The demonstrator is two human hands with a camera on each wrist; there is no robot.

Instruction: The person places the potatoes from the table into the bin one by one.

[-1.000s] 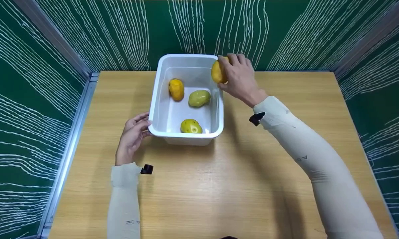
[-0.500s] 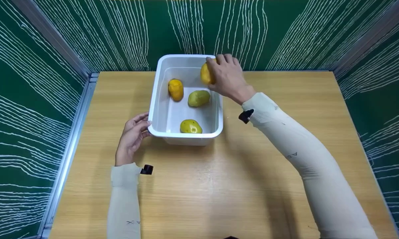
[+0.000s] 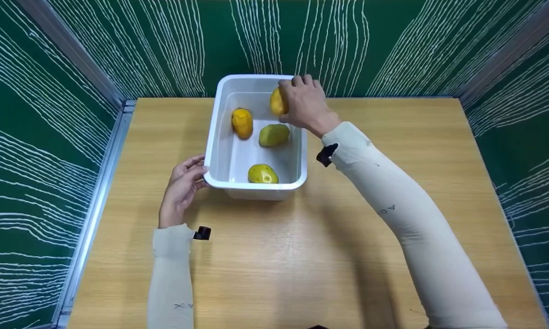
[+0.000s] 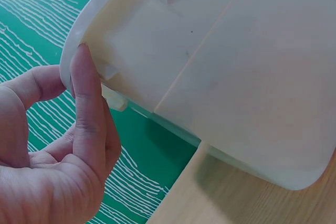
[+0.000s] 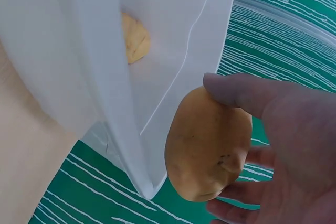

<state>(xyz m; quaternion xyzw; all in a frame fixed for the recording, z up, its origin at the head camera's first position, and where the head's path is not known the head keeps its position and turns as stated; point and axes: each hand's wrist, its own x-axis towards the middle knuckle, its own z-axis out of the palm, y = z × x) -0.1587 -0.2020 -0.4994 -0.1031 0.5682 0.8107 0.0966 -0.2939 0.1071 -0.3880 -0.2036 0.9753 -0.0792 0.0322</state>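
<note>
My right hand (image 3: 307,105) grips a yellow mango (image 3: 278,101) over the far right part of a white plastic bin (image 3: 211,132). In the right wrist view, thumb and fingers hold that mango (image 5: 207,145) from one side. My left hand (image 3: 181,185) pinches the bin's rim at the near left corner. The left wrist view has its fingers (image 4: 88,103) on the rim, beside the bin's outer wall (image 4: 231,61). Inside the bin lie an orange-yellow mango (image 3: 242,123) at the left, a green mango (image 3: 274,135) in the middle and a yellow-green mango (image 3: 262,174) near the front.
The bin stands on a wooden table (image 3: 256,265), towards its far edge. Green panels with white wavy lines (image 3: 393,45) rise behind and at both sides. A metal rail (image 3: 96,196) runs along the table's left edge.
My right hand has moved left with the yellow mango, from above the right rim to over the bin's inside. The left hand and the bin have stayed in place.
</note>
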